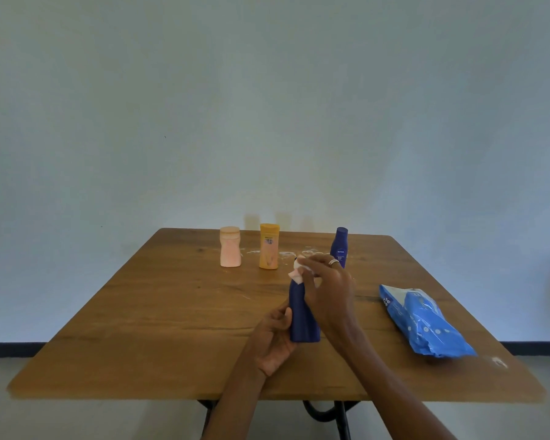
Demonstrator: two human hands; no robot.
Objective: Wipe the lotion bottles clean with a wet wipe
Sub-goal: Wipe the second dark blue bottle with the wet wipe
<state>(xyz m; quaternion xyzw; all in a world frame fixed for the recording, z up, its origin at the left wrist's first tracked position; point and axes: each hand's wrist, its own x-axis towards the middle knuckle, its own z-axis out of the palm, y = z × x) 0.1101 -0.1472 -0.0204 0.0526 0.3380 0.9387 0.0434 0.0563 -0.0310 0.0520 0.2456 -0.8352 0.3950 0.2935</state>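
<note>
A dark blue lotion bottle [302, 315] stands upright near the middle of the wooden table [159, 315]. My left hand [272, 338] grips its lower body from the left. My right hand [326, 287] holds a white wet wipe [297, 269] pressed on the bottle's top, which the wipe and fingers hide. At the back stand a pink bottle [230, 247], a yellow-orange bottle [269, 246] and a second dark blue bottle [339, 246].
A blue pack of wet wipes [426, 322] lies on the right side of the table. White smears [286, 253] mark the wood near the back bottles, and another smear [499, 362] sits near the right front corner. A plain wall rises behind.
</note>
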